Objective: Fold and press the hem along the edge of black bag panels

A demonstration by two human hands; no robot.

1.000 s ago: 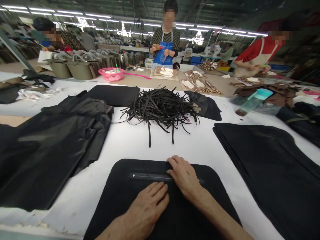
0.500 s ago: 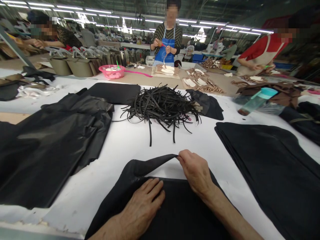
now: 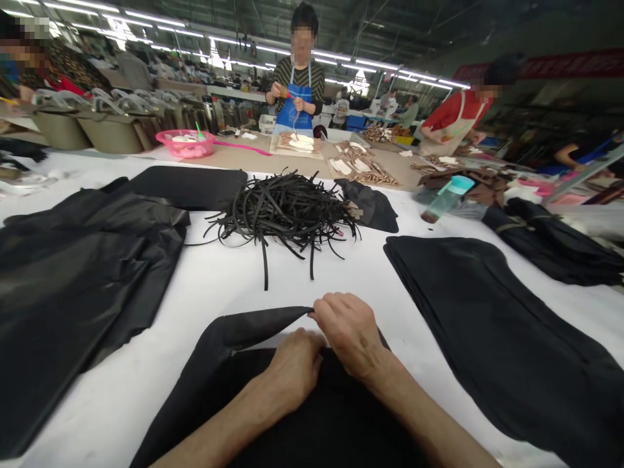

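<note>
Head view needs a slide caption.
Right hand holds up the edge of a black sheet, left hand close by, black strips piled beyond.

Right fingers pinched — left fingers curled just beside, forearms angled inward.

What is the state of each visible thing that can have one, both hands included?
Black piece, far edge lifted, white showing in a gap
Right hand, closed on that edge
Left hand, fingers curled, grip hidden
Black strips, heaped in a tangle
Glossy black sheets, rumpled
Black stack, lying flat in layers
Transparent bottle, teal lid on
Pink basin, upright, holding things
Olive bags, standing, handles up
</note>
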